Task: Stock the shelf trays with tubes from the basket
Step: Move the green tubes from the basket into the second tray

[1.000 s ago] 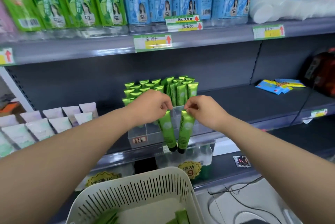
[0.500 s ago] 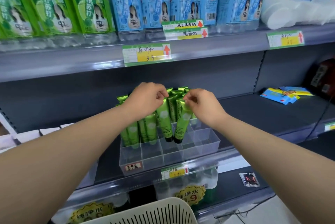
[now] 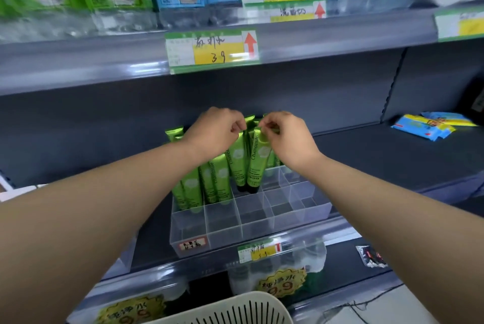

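Green plastic tubes with black caps: two hang cap-down, side by side, the left tube (image 3: 239,164) and the right tube (image 3: 258,164), over the clear divided plastic tray (image 3: 235,232) on the grey metal shelf (image 3: 366,161). More of the same kind stand in the tray's left and rear cells.
Change: compared with half a second ago, the held pair is farther back and lower over the tray. Their caps are now at the cell rims, just beside the standing tubes. Of the white slotted basket (image 3: 235,310) only the rim shows, at the bottom edge.
Edges and room: the tray's front rows and right-hand cells are open. Its front wall sits at the shelf lip. Bare shelf runs right as far as the blue flat packets (image 3: 424,127).
Left hand (image 3: 217,129): fingers curled, pinching the crimped top of the left tube.
Right hand (image 3: 285,135): fingers curled, pinching the top of the right tube.
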